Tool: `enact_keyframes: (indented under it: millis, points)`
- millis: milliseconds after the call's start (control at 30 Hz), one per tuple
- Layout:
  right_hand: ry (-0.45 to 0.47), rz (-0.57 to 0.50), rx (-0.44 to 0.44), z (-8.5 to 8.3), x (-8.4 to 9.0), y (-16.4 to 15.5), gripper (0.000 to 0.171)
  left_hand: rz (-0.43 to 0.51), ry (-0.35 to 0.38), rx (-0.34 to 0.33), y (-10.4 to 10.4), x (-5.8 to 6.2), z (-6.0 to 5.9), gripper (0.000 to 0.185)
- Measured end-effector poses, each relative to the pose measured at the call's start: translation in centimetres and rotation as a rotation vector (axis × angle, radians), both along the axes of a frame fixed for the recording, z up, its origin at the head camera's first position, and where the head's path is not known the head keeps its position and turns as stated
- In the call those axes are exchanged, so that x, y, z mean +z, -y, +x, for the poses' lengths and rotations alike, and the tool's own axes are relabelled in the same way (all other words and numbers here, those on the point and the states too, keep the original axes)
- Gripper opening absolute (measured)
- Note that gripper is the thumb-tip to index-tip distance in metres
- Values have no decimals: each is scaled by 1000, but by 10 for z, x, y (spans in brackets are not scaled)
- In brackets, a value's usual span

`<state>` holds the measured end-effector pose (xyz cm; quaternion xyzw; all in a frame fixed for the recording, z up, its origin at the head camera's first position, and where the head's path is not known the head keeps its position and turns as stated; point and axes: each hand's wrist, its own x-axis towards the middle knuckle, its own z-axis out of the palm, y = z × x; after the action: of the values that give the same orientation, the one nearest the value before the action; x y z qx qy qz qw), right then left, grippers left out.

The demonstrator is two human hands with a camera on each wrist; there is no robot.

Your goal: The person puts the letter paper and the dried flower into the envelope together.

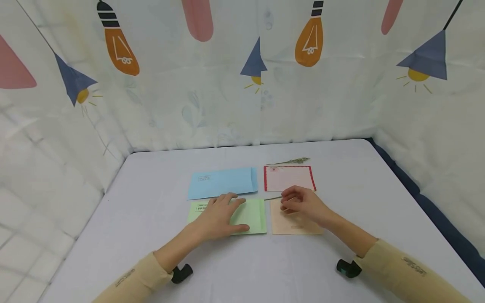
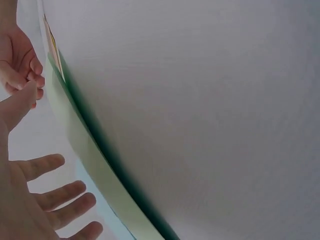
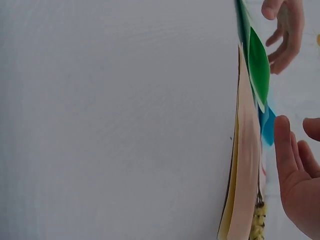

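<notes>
Table [image 1: 151,252], pale grey, patterned curtain behind:

1. Green envelope [image 1: 251,214] – front left, flat. Left hand [image 1: 219,216] lies on it, palm down, fingers straight and spread, gripping nothing (the left wrist view shows the same loose fingers [image 2: 55,195])
2. Peach card [image 1: 291,225] – just right of the green envelope, partly under the right hand [image 1: 303,204]
3. Thin stem [image 1: 273,198] – by the peach card's far edge; right hand's fingers curled, fingertips pinching its end
4. Blue envelope [image 1: 222,182] – behind green one, untouched
5. Red-bordered card [image 1: 289,178] – right of blue env., untouched
6. Dried sprig [image 1: 289,161] – just behind red-bordered card
</notes>
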<state>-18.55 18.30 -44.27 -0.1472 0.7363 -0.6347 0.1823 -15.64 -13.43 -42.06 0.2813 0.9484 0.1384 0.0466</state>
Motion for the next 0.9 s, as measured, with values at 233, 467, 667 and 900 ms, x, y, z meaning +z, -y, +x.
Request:
enact_keyframes:
  millis: [233, 467, 667, 900]
  points:
    - [36, 15, -22, 3, -3, 17, 38, -35, -11, -20, -7, -3, 1, 87]
    - [85, 32, -4, 5, -5, 33, 36, -62, 1, -30, -9, -3, 0, 93]
    - [114, 26, 38, 3, -9, 43, 36, -72, 29, -35, -9, -3, -1, 97]
    - [158, 14, 76, 3, -9, 51, 37, -113, 38, -37, -9, -8, -2, 100]
